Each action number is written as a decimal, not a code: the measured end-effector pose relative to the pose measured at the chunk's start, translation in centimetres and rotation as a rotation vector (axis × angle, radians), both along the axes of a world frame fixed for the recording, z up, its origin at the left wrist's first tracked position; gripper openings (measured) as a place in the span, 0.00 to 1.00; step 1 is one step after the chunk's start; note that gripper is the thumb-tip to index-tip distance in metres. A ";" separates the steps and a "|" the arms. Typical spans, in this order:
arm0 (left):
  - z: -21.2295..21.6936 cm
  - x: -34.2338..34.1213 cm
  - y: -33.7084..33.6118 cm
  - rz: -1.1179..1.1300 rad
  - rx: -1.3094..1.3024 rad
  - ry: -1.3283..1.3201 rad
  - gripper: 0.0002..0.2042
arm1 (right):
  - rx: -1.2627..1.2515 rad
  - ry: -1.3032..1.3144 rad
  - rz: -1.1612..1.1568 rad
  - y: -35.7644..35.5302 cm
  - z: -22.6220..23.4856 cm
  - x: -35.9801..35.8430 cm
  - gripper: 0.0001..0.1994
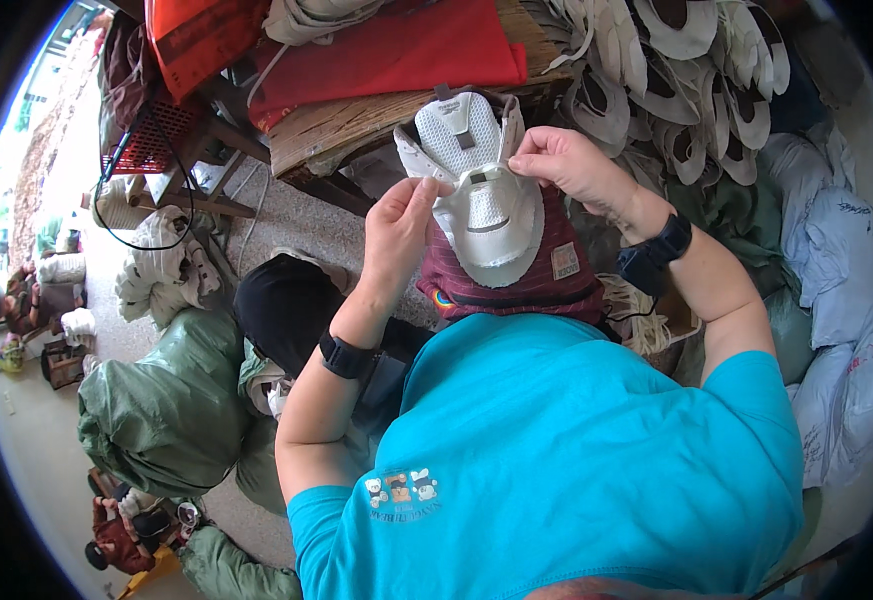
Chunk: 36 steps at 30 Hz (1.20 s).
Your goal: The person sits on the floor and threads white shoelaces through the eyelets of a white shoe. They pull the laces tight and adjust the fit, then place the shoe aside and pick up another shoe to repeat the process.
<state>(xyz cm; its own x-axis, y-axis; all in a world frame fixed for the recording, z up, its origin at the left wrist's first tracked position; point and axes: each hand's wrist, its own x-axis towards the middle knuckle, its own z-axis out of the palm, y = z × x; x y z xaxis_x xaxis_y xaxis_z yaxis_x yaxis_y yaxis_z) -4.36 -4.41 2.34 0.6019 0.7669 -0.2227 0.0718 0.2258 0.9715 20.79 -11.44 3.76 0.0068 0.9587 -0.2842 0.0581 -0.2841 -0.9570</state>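
A white shoe upper (501, 243) with a mesh tongue (448, 130) lies in front of me, its toe pointing toward my body. My left hand (401, 220) pinches the upper's left edge near the throat between thumb and finger. On the opposite edge, my right hand (564, 165) has thumb and fingertips pressed together, the little fingers curled in. Beneath the upper is a maroon striped cloth or bag (566, 290) across my lap. Whether a lace or thread is in either pinch is too small to make out.
Just beyond stands a wooden bench (341, 130) with red cloth (406, 60). Many white uppers (696, 90) hang or pile at the far right. Green sacks (166, 385) sit at left, pale sacks (841, 250) at right. Other people (116, 530) sit at far left.
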 end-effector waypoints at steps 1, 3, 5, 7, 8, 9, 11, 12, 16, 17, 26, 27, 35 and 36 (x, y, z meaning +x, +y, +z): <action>-0.4 0.0 -0.1 0.005 0.002 0.006 0.16 | 0.025 -0.064 0.010 0.4 -0.2 0.2 0.07; -0.8 0.1 -0.3 0.032 0.012 0.028 0.16 | 0.076 -0.190 0.035 1.2 -0.1 0.1 0.07; -0.9 0.2 -0.5 0.078 0.029 0.058 0.16 | 0.120 -0.589 0.096 1.4 2.4 -0.9 0.06; -1.1 0.4 -0.5 0.096 0.052 0.018 0.15 | 0.279 -0.923 0.140 1.2 3.5 -1.9 0.05; -1.2 0.5 -0.4 0.104 0.065 0.000 0.14 | 0.419 -1.055 0.152 1.1 3.3 -2.2 0.05; -1.2 0.6 -0.3 0.109 0.100 0.025 0.14 | 0.561 -1.183 0.163 1.1 3.2 -2.4 0.05; -1.3 0.7 -0.1 0.118 0.171 0.072 0.13 | 0.593 -1.251 0.213 1.2 3.0 -2.5 0.05; -1.5 0.9 0.0 0.147 0.362 0.121 0.12 | 0.610 -1.286 0.239 1.4 2.9 -2.6 0.05; -1.4 1.3 0.5 0.152 0.892 0.250 0.09 | 0.685 -1.432 0.485 1.9 4.4 -2.0 0.05; -0.8 1.4 0.6 0.126 0.965 0.263 0.09 | 0.691 -1.463 0.540 1.9 4.7 -1.8 0.05; 4.5 0.3 5.1 -0.282 1.251 0.321 0.17 | 0.658 -1.163 0.581 4.1 6.3 -0.1 0.12; 4.3 0.2 5.7 -0.366 1.276 0.310 0.16 | 0.562 -1.094 0.619 4.3 6.4 0.0 0.11; 2.5 1.0 6.0 -0.340 1.169 0.375 0.06 | 0.591 -0.959 0.509 4.0 4.7 1.3 0.09; 2.4 1.2 5.7 -0.314 1.161 0.387 0.07 | 0.531 -0.892 0.459 3.7 4.6 1.2 0.09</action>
